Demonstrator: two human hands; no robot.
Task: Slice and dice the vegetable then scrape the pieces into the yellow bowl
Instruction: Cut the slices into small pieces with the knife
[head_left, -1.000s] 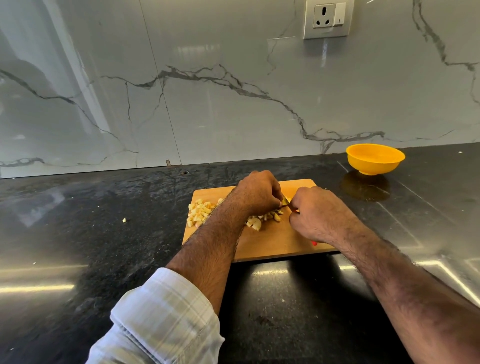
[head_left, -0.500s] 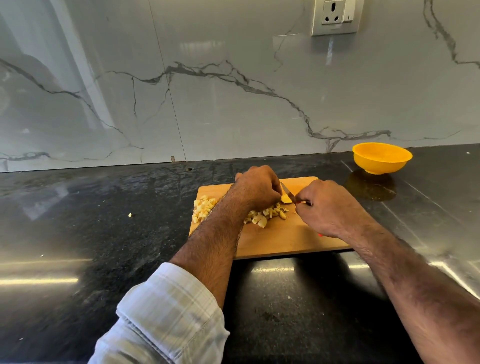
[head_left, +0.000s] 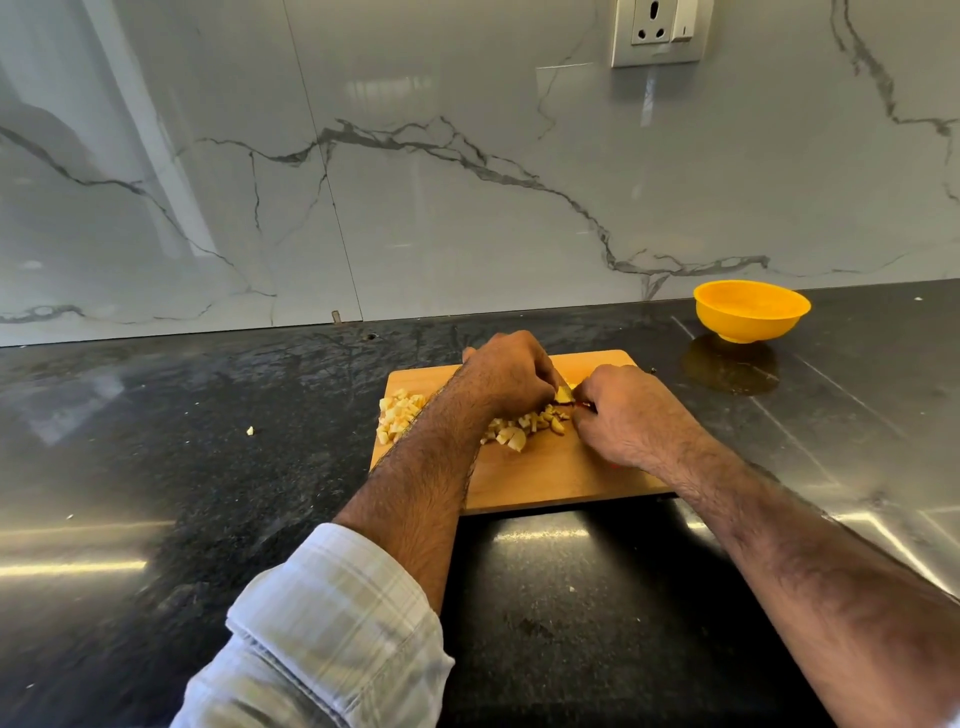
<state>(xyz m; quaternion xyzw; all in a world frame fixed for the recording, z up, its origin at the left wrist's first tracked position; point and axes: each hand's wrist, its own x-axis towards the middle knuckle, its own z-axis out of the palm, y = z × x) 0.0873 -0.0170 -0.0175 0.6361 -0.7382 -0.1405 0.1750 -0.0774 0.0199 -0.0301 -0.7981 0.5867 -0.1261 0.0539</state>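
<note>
L hand (head_left: 506, 371) sits curled over the far middle of the rectangular light wooden cutting board (head_left: 550, 475), fingertips bent down onto a small uncut yellowish vegetable chunk (head_left: 564, 396) & holding it in place. R hand (head_left: 631, 415) is just beside it, fist closed w/ knuckles up; a sliver of red shows under its fingers by the chunk, so it grips something red-handled, prob. the knife, but the blade is hidden & I can't tell for sure. The two hands nearly touch over the chunk.

Pale yellow diced pieces lie on the board in 2 lots: a pile (head_left: 397, 415) at the board's left end, partly behind the L forearm, & a looser scatter (head_left: 524, 428) near the middle, just in front of the hands. One stray piece (head_left: 250, 430) lies on the glossy black speckled stone counter (head_left: 182, 493), well left of the board.

Round yellow plastic bowl (head_left: 751, 310) stands upright on the counter, back right of the board & apart from it, near the grey-veined white marble wall (head_left: 415, 208). White wall socket (head_left: 658, 31) at top. L arm has a rolled pale checked sleeve (head_left: 332, 623).
</note>
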